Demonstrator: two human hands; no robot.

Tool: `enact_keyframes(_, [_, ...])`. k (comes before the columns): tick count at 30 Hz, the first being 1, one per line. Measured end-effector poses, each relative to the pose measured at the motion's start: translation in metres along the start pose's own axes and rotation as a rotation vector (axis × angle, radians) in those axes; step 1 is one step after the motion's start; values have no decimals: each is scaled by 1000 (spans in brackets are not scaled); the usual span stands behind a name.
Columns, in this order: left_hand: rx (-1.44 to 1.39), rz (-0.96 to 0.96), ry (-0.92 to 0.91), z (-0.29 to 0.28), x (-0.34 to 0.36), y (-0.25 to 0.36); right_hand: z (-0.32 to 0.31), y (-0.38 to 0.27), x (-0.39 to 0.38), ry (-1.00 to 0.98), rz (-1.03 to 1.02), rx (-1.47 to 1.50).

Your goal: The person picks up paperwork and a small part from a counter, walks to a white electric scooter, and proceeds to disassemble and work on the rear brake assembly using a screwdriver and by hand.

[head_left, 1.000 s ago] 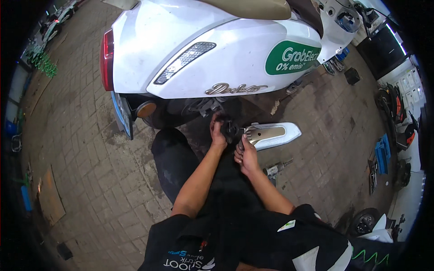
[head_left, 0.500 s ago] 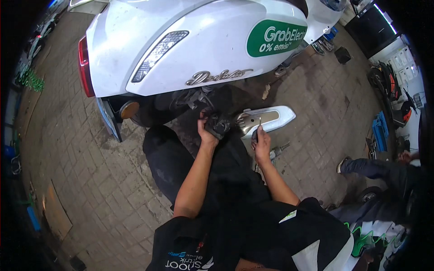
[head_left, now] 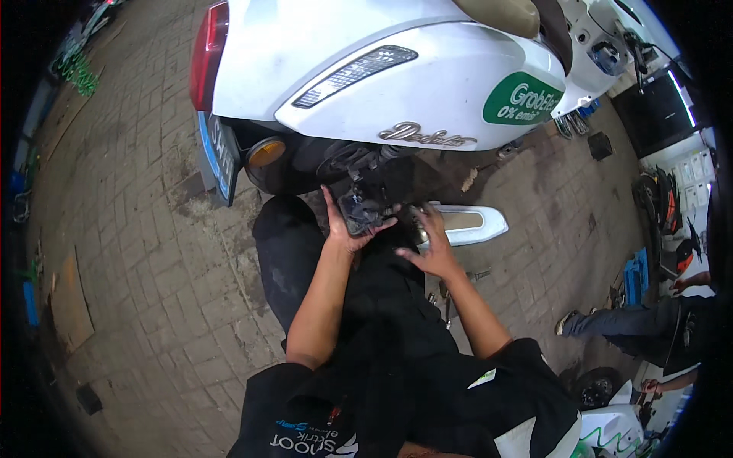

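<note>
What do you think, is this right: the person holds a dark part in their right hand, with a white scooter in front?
Not quite: the head view shows the dark part in the person's left hand, not the right hand. The white scooter is in front, as you said.

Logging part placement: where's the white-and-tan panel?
Head view, right of centre: the white-and-tan panel lies on the floor near the white scooter, partly behind the right hand.

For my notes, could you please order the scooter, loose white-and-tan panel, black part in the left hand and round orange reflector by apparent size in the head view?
1. Scooter
2. White-and-tan panel
3. Black part, shorter than the panel
4. Round orange reflector
</note>
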State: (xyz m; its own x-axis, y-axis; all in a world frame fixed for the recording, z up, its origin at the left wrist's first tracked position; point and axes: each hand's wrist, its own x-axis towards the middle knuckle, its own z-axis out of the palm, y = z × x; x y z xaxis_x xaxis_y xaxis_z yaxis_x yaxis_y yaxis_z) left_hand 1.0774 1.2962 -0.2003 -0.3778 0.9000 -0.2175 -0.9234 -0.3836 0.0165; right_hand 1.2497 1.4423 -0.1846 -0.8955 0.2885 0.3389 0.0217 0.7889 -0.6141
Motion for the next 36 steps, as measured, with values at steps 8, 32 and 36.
enact_keyframes(8, [-162, 27, 8, 28, 28, 14, 1, -48, 125, -52, -167, -14])
enact_keyframes(32, [526, 907, 440, -30, 39, 13, 46, -43, 194, -55, -245, -579])
enact_keyframes(36, [575, 974, 416, -38, 47, 18, 53, -50, 193, -17, -331, -612])
